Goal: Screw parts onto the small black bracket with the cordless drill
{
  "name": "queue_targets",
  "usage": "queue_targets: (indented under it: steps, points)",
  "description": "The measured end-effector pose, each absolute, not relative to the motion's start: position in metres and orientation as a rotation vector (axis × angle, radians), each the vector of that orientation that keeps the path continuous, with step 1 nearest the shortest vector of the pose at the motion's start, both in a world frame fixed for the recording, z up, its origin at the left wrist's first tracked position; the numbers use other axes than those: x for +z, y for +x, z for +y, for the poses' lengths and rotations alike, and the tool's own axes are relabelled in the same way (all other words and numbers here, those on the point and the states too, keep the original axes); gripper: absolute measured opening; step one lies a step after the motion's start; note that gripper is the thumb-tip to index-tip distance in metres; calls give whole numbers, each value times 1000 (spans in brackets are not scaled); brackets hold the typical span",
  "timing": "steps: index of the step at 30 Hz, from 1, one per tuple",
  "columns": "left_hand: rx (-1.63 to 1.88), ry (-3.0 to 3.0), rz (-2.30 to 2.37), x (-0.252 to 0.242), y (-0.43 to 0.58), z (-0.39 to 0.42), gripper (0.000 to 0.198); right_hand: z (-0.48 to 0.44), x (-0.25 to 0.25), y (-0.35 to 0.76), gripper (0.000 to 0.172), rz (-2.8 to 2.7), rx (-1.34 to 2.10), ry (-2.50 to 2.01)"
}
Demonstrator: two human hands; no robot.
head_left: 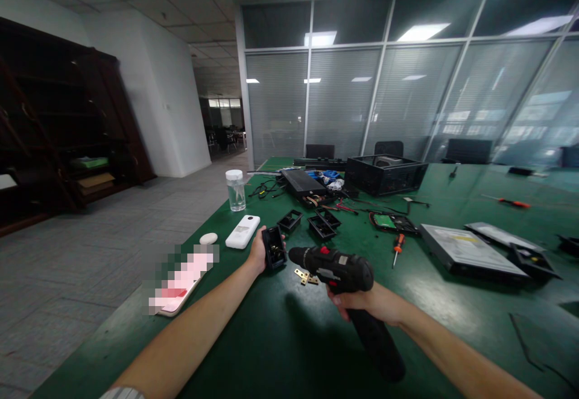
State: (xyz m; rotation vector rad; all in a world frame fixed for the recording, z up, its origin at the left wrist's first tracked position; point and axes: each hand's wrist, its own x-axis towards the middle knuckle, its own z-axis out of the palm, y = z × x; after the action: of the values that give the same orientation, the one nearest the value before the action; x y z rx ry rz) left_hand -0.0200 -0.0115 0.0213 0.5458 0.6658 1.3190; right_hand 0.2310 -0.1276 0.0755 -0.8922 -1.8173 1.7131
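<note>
My left hand [259,253] grips a small black plastic box [274,248] by its side, its open face turned toward me; brassy bits show inside. In my right hand [350,302] is a black cordless drill [337,266] with red buttons, fingers wrapped round the handle. The drill's chuck points left at the box, with a small gap apparent between them. Whether a bit sits in the chuck is too blurred to tell. Below the drill's nose, several brass-coloured metal plates [306,277] lie on the green table [271,338]. Similar black plastic frames [322,227] stand just beyond.
On the left are a pink-screened phone [181,287], a white device [243,232] and a clear jar [236,192]. A black computer case [386,174] and cables stand at the back. To the right lie an orange screwdriver [398,245] and a silver disc drive [470,254].
</note>
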Motion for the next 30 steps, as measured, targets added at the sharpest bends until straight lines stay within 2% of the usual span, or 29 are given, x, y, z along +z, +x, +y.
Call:
queue_targets:
  steps: [30]
  points:
    - [1315, 536, 652, 18, -21, -9, 41, -126, 71, 232, 26, -1775, 1731, -878]
